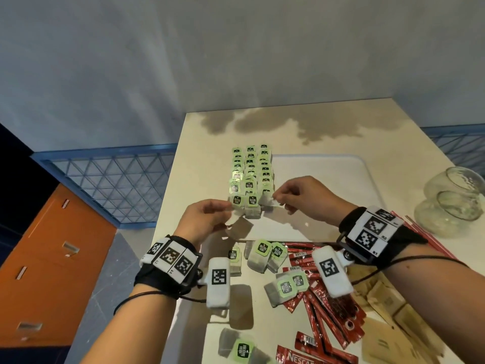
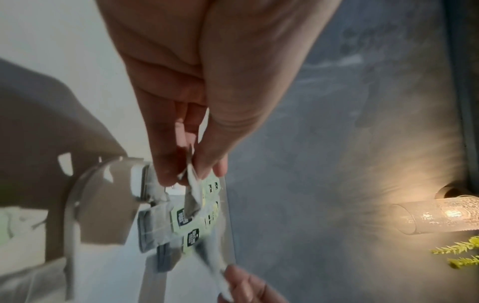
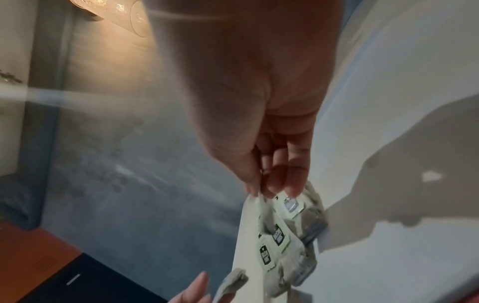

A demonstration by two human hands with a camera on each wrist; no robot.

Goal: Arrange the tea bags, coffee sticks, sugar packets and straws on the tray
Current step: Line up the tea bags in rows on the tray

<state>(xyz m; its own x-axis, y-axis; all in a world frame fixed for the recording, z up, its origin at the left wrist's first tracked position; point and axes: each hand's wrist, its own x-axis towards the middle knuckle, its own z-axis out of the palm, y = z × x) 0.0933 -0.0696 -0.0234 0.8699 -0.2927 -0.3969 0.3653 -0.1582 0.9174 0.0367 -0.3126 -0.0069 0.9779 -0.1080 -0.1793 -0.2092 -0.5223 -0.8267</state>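
Mid-frame, the left hand and right hand each pinched a tea bag beside three finished rows on the tray, while loose bags, sticks, sugar and straws waited on the bench below.

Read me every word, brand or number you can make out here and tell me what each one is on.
"NESCA", cut off by the frame edge: red coffee stick at the bottom.
"McCoy teas", only roughly legible: green tag of a loose tea bag.
Tags on the arranged tea bag rows: same design, too small to read.
Brown sugar packets: print too faint.
Wrist markers: square codes plus tiny unreadable digits.
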